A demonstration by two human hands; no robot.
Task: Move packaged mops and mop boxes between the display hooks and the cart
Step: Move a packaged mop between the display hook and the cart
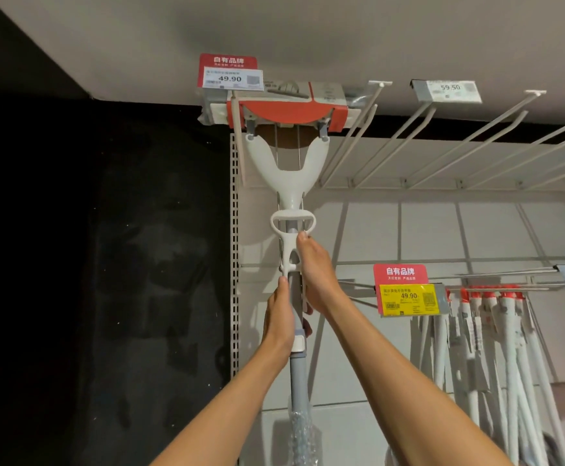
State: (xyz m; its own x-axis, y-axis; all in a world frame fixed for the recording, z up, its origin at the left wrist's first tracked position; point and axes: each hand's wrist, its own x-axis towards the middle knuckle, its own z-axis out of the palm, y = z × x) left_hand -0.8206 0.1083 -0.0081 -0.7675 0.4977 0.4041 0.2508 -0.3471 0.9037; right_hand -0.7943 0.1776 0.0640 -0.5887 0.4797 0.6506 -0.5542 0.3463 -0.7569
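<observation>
Head view looks steeply up along the mop (287, 163), which I hold raised in front of me with both hands on its shaft. My left hand (279, 322) wraps the grey pole low down, thumb stretched up along it, just above a pale collar on the shaft. My right hand (318, 280) grips the same pole higher and from the right side, its thumb tip reaching the white wringer handle (292, 222), a flat loop of moulded plastic. So the mop runs up out of my two grips: the pole, then the loop, then a white Y-shaped yoke, then the head at the very top.

That head sits wrapped in a red and grey cardboard sleeve (287, 111), level with the top row of display hooks (358, 142) and partly behind the leftmost prong (whether it hangs on the hook or only touches it, I cannot tell). A red price tag (230, 74) reading 49.90 sits in front of it. Below my hands the pole wears crinkled clear film.

Long pale metal prongs jut from a white grid backing (442, 227) and a perforated upright. A second tag (449, 90) reads 59.50. Lower right, a red and yellow tag (408, 294) marks 49.90 beside a bunch of hanging white poles with red caps (496, 331). Left of the rack lies a dark wall (89, 264); overhead, a plain pale ceiling (274, 28).
</observation>
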